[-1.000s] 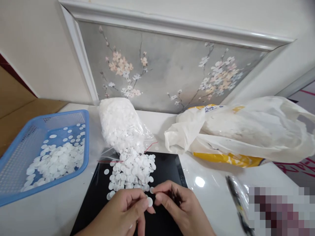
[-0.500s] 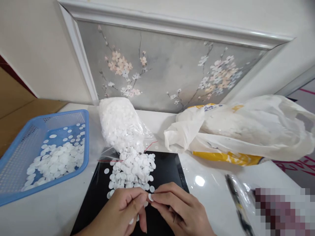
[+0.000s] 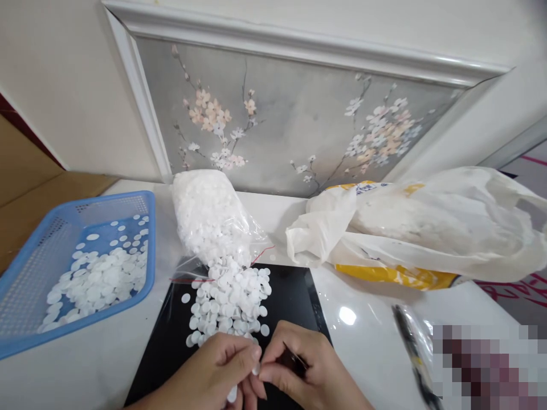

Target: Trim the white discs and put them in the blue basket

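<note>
Near the bottom centre, my left hand (image 3: 228,370) pinches a small white disc (image 3: 256,368) between thumb and finger; another disc (image 3: 232,394) shows lower down against its fingers. My right hand (image 3: 303,364) is closed, its thumb and fingertip meeting at the edge of the pinched disc. Both hands are over a black board (image 3: 290,290). Just beyond them lies a pile of white discs (image 3: 228,299), spilling from the mouth of a clear plastic bag (image 3: 205,210) full of discs.
A blue basket (image 3: 151,245) holding white discs stands at the left, beside a cardboard box (image 3: 25,165). White and yellow plastic bags (image 3: 410,228) lie at the back right. A black pen-like object (image 3: 412,347) lies near a blurred patch at the lower right.
The disc between my hands has moved slightly down and left. My right hand's fingers have curled in, with thumb and fingertip now at the disc's lower edge.
</note>
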A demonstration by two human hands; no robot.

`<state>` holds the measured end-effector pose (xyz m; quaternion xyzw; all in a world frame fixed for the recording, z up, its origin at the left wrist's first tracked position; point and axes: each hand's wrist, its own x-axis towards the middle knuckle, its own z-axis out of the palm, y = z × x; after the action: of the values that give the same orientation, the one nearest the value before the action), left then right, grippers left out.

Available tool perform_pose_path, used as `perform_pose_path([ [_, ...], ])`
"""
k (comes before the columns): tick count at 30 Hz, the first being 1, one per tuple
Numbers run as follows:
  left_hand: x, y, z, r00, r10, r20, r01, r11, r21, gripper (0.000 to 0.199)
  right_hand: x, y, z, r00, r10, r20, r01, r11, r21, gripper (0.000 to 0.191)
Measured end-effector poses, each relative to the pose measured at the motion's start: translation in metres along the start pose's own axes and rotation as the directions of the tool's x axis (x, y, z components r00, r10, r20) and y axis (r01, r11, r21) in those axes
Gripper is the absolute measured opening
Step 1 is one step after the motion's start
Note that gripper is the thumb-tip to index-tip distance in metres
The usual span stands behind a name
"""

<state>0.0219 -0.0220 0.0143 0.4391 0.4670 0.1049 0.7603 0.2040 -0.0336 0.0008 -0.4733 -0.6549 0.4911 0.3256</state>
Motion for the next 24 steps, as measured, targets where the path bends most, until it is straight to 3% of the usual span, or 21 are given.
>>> perform_pose_path([
  [4,-0.003,0.004,0.000,0.999,-0.051,-0.013,0.052,0.997,0.064,0.030,-0.001,0.007,-0.003,0.989,-0.149,0.002,0.148,0.985,-0.083,0.026],
  [8,-0.005,0.007,-0.001,1.000,-0.026,-0.010,0.026,0.999,-0.028,0.023,0.003,0.020,-0.007,0.961,-0.266,-0.075,0.224,0.908,-0.354,0.029],
  [13,-0.003,0.007,-0.005,0.993,0.060,-0.106,-0.082,0.974,-0.210,0.044,0.008,0.030,-0.006,0.927,-0.373,0.032,0.323,0.753,-0.574,0.028],
  [15,-0.001,0.007,-0.006,0.987,0.050,-0.156,-0.080,0.978,-0.193,0.055,0.009,0.026,-0.005,0.926,-0.376,0.000,0.309,0.760,-0.571,0.028],
  [17,0.000,0.008,-0.005,0.985,0.014,-0.172,-0.044,0.984,-0.173,0.059,0.010,0.017,-0.004,0.959,-0.256,-0.125,0.170,0.868,-0.467,0.023],
  [19,0.001,0.009,-0.004,0.989,-0.003,-0.149,-0.026,0.982,-0.187,0.050,0.010,0.007,-0.004,0.975,0.020,-0.220,-0.069,0.974,-0.217,0.018],
  [20,0.001,0.009,-0.003,0.991,-0.002,-0.132,-0.025,0.979,-0.201,0.045,0.009,0.002,-0.005,0.964,0.168,-0.204,-0.183,0.981,-0.057,0.019],
  [22,0.000,0.010,-0.002,0.995,0.008,-0.096,-0.029,0.976,-0.215,0.038,0.007,-0.005,-0.005,0.931,0.355,-0.085,-0.326,0.914,0.241,0.025],
  [24,-0.001,0.011,0.000,0.996,0.018,-0.086,-0.035,0.981,-0.191,0.037,0.005,-0.009,-0.004,0.911,0.413,0.018,-0.379,0.816,0.437,0.032],
])
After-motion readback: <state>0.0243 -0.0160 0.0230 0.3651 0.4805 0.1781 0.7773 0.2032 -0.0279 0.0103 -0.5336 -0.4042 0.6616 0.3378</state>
